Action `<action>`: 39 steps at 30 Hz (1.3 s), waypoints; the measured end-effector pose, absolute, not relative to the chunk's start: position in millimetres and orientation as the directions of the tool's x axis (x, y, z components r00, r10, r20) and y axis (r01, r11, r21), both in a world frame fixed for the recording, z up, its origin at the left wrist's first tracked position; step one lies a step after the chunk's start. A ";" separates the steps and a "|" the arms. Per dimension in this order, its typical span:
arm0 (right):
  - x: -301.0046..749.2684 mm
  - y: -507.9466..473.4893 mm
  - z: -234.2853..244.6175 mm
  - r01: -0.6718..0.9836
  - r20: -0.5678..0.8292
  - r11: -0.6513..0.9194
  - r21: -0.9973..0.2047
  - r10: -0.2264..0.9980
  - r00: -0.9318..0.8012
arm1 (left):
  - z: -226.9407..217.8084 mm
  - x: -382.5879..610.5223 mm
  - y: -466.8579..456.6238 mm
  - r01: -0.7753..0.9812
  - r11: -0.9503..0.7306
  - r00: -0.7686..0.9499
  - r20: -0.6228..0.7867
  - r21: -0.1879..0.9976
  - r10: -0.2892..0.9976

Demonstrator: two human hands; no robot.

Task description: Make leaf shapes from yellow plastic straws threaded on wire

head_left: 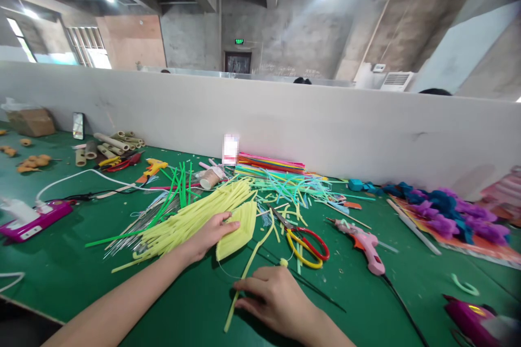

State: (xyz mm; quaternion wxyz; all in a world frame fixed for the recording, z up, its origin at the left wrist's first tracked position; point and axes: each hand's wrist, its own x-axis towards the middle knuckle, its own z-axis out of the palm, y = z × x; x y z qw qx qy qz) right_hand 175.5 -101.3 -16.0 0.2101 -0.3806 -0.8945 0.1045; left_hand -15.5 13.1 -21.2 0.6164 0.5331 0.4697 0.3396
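My left hand (207,237) pinches a flat, leaf-shaped piece of yellow pipe cleaners (241,232) between thumb and fingers, above the table. A thin wire trails from the piece's lower tip toward my right hand (279,298). That hand is low over the table, its curled fingers closed on a single long yellow pipe cleaner (255,252); the exact grip is partly hidden. Close by on the right lie scissors (308,248) with red and yellow handles, blades half apart. A thick bundle of yellow pipe cleaners (195,217) spreads beside my left hand.
A pink glue gun (368,249) lies to the right, a yellow glue gun (154,167) at back left. Green pipe cleaners (179,190), bamboo tubes (112,143), a purple power strip (38,221) and purple-blue fuzzy flowers (451,211) surround the work. A white partition (260,108) stands behind.
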 end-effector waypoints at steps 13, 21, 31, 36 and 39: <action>172.0 -109.5 6.5 0.627 0.291 0.681 -0.378 0.731 -0.617 | -24.0 -17.4 14.7 0.097 0.174 0.334 -0.196 0.980 0.922; 180.2 -107.8 9.4 0.647 0.275 0.679 -0.346 0.733 -0.623 | -31.9 -16.8 20.1 0.124 0.155 0.320 -0.187 0.980 0.929; 180.4 -107.5 11.6 0.641 0.280 0.661 -0.390 0.748 -0.601 | -28.4 -17.4 17.6 0.105 0.182 0.314 -0.206 0.978 0.927; 179.8 -108.8 12.8 0.640 0.286 0.660 -0.393 0.749 -0.597 | -21.1 -17.3 13.7 0.114 0.192 0.303 -0.218 0.975 0.928; 178.6 -106.1 7.7 0.662 0.311 0.644 -0.383 0.765 -0.564 | -18.1 -17.4 12.2 0.136 0.196 0.293 -0.228 0.971 0.929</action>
